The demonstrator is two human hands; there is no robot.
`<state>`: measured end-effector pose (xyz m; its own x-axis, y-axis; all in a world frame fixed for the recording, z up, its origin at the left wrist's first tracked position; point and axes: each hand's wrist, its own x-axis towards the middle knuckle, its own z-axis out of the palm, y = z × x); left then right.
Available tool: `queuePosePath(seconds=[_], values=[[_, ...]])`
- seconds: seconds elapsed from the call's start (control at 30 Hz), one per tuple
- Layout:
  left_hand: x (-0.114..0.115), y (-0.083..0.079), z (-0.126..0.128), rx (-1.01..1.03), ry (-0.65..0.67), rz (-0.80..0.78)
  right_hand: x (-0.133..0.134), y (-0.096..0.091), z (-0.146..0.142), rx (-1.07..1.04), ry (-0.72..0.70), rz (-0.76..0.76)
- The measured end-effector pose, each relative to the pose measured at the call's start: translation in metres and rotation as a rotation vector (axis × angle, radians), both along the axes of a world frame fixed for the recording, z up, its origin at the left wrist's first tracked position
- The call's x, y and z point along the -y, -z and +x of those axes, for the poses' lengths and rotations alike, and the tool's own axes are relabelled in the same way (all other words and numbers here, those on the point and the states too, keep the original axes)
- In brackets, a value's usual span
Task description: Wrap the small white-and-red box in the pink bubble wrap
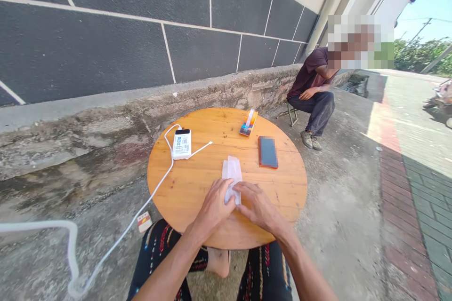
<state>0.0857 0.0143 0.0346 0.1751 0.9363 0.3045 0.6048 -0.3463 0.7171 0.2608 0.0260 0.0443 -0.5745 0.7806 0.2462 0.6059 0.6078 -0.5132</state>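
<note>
On the near half of the round wooden desk [183, 188] lies a small white packet [231, 171], flat on the wood, its long axis running away from the seated person toward the far rim, tilted only slightly off that line. Both hands sit at its near end. The left hand [214, 208] comes in from the packet's left side, with thumb and fingers [226, 193] bent over the near left corner and touching it. The right hand [259, 207] comes in from the right, its fingers [243, 188] curled down onto the near right corner. Neither hand lies flat or spread; both appear pinched on the packet's near edge, though whether the edge is gripped between fingertips or only pressed to the wood cannot be told from this angle. The two hands are about equally near, touching the packet at the same end and nearly touching each other. The far two thirds of the packet is uncovered and points away from the fingers. Elsewhere on the desk, well apart from the hands: a white power bank [181, 143] with a white cable [155, 183] trailing off the left rim to the ground, a dark phone [267, 151] to the right of the packet, and an orange box [248, 123] near the far rim. Beyond the desk, another person [312, 94] sits on a stool by the dark tiled wall [106, 33].
</note>
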Motion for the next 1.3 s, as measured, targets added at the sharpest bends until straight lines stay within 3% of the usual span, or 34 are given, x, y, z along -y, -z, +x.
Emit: queuePosePath(seconds=[0.47, 0.67, 0.83, 1.07, 1.3], values=[[-0.006, -0.005, -0.018, 0.014, 0.008, 0.007, -0.009, -0.005, 0.003, 0.009, -0.043, -0.007], [-0.019, -0.006, -0.034, 0.130, 0.006, -0.086, -0.012, -0.007, 0.003, 0.011, -0.057, -0.019], [-0.031, -0.002, -0.031, 0.132, 0.126, -0.045, -0.015, -0.008, 0.003, 0.009, -0.065, -0.030], [-0.042, 0.003, -0.037, -0.066, 0.273, -0.041, -0.020, -0.011, 0.004, -0.003, -0.074, -0.079], [-0.043, 0.008, -0.040, -0.027, 0.279, -0.020, -0.027, -0.019, 0.004, -0.030, -0.038, -0.209]])
